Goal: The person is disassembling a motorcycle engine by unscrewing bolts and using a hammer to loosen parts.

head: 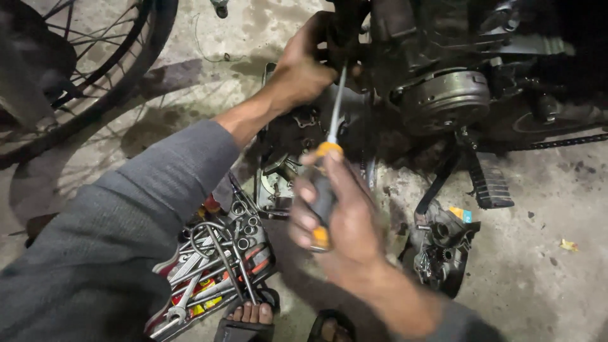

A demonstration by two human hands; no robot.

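Steel wrenches and sockets (218, 266) are heaped in a tray (166, 265) at lower left. The left hand (304, 66) is pressed against the engine (443, 95) at top centre. An orange-and-black-handled screwdriver (324, 190) is gripped in the right hand (345, 221), centre. A detached engine cover (440, 250) lies lower right.

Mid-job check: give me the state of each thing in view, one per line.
Right hand: shut on screwdriver.
Screwdriver: shaft angled up into the engine.
Left hand: pressed against the engine; grip hidden.
Engine: side cover off, round rotor exposed.
Engine cover: detached, lying on the floor.
Tool tray: full of wrenches and sockets.
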